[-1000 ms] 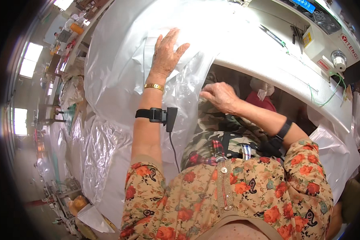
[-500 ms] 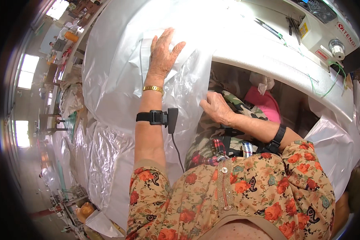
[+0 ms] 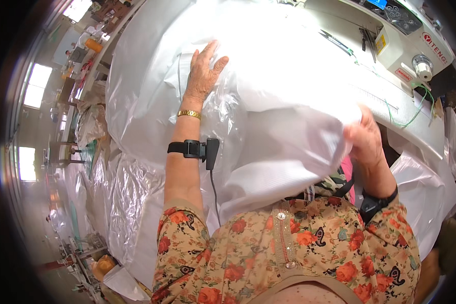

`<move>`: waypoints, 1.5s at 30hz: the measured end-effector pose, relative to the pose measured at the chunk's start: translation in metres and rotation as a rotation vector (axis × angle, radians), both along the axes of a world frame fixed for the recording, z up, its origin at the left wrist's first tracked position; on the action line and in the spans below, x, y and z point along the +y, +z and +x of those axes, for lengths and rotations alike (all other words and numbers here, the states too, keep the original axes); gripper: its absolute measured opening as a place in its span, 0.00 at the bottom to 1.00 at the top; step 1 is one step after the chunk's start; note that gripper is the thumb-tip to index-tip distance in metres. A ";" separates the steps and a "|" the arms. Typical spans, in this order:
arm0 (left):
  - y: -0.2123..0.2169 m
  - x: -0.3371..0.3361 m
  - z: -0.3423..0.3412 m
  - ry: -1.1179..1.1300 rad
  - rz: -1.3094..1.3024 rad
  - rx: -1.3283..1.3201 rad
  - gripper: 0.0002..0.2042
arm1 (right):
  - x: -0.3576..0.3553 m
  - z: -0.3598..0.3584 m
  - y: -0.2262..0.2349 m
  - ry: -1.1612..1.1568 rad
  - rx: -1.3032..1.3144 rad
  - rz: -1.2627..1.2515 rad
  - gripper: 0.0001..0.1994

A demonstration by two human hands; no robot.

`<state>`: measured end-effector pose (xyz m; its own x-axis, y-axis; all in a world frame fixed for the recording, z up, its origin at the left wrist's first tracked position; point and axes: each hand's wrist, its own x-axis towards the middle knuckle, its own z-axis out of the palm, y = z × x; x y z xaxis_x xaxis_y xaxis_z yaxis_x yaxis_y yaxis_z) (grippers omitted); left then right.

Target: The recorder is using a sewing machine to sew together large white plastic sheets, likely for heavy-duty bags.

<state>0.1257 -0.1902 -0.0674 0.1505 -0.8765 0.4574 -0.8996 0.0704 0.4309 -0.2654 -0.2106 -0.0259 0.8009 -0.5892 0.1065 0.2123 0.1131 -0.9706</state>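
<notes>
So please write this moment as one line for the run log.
left hand: flat on clear plastic sheet | right hand: grips white fabric | sewing machine: behind

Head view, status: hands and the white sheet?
Left hand flat, open on white plastic sheet. Right hand in a grip on sheet's folded edge. Sewing machine beyond; nothing blocking.

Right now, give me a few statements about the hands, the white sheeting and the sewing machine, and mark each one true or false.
1. The left hand lies flat, fingers spread, on the white plastic sheeting. True.
2. The right hand grips a bunched fold of the sheeting. True.
3. The left wrist is bare. False: it bears a gold bracelet and a black strap.
4. The sewing machine stands by the left hand. False: it stands at upper right.
</notes>
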 end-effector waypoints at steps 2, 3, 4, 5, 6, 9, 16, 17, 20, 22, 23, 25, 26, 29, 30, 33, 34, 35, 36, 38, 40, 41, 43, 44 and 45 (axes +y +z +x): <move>0.002 0.001 0.000 -0.009 0.021 0.007 0.42 | -0.002 -0.021 -0.031 0.089 0.227 -0.005 0.13; 0.003 0.002 -0.002 -0.006 0.027 0.014 0.42 | -0.009 -0.025 -0.050 0.099 0.423 -0.177 0.13; 0.004 0.003 -0.003 -0.009 0.033 0.021 0.43 | -0.014 -0.027 -0.068 0.107 0.616 -0.348 0.14; 0.006 0.005 -0.005 -0.005 0.041 0.022 0.43 | -0.015 -0.032 -0.080 0.034 0.815 -0.567 0.15; 0.008 0.006 -0.007 -0.007 0.046 0.021 0.42 | -0.016 -0.036 -0.087 -0.032 1.095 -0.757 0.16; 0.014 0.013 -0.016 0.022 0.070 0.077 0.41 | -0.017 -0.038 -0.078 -0.145 1.258 -1.037 0.15; 0.030 0.038 -0.081 -0.073 -0.250 -0.021 0.20 | 0.003 0.052 -0.024 -0.068 0.257 -0.542 0.15; 0.028 0.051 -0.097 -0.099 -0.233 0.010 0.17 | 0.000 0.076 -0.027 -0.018 0.303 -0.451 0.17; 0.014 0.084 -0.138 -0.098 -0.174 0.104 0.16 | -0.009 0.135 -0.042 -0.121 0.247 -0.251 0.20; 0.003 0.096 -0.148 -0.007 -0.149 0.059 0.17 | -0.016 0.159 -0.054 -0.129 0.116 0.113 0.17; -0.003 0.103 -0.150 0.069 -0.146 -0.014 0.18 | -0.016 0.167 -0.061 -0.147 0.080 0.302 0.16; -0.015 0.115 -0.147 0.194 -0.134 -0.103 0.23 | -0.019 0.170 -0.071 -0.104 0.065 0.378 0.13; -0.020 0.120 -0.142 0.234 -0.100 -0.132 0.22 | -0.020 0.169 -0.075 -0.104 0.078 0.417 0.11; -0.032 0.139 -0.124 0.308 0.013 -0.159 0.19 | -0.020 0.162 -0.081 0.129 -0.109 0.352 0.11; -0.033 0.147 -0.117 0.302 0.072 -0.139 0.17 | -0.019 0.160 -0.081 0.105 -0.007 0.371 0.11; -0.024 0.177 -0.107 0.264 0.059 -0.087 0.13 | -0.010 0.157 -0.078 0.029 0.199 0.379 0.12; -0.017 0.187 -0.105 0.246 0.021 -0.073 0.11 | -0.005 0.159 -0.077 -0.036 0.237 0.363 0.12; -0.008 0.197 -0.103 0.230 0.013 -0.067 0.10 | -0.002 0.160 -0.074 -0.078 0.292 0.354 0.12; 0.001 0.210 -0.102 0.219 0.006 -0.059 0.09 | 0.001 0.163 -0.072 -0.108 0.207 0.349 0.13; 0.022 0.239 -0.098 0.219 0.003 -0.080 0.09 | 0.005 0.170 -0.067 -0.100 0.036 0.339 0.15; 0.038 0.270 -0.086 0.256 -0.013 -0.119 0.08 | 0.010 0.175 -0.061 0.040 0.027 0.400 0.18; 0.044 0.286 -0.075 0.310 -0.019 -0.108 0.07 | 0.012 0.177 -0.058 0.101 0.012 0.412 0.20; 0.053 0.325 -0.047 0.479 -0.124 -0.048 0.03 | 0.019 0.173 -0.053 0.228 0.016 0.341 0.21; 0.056 0.347 -0.030 0.562 -0.183 0.039 0.03 | 0.026 0.170 -0.051 0.268 0.073 0.317 0.21; 0.064 0.372 -0.010 0.709 -0.154 0.072 0.04 | 0.033 0.161 -0.049 0.348 0.035 0.262 0.22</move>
<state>0.1160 0.1814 -0.0038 0.6925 -0.4835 0.5353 -0.7213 -0.4546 0.5225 -0.1041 -0.1774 -0.0745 0.9570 -0.2871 -0.0415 0.0852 0.4151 -0.9058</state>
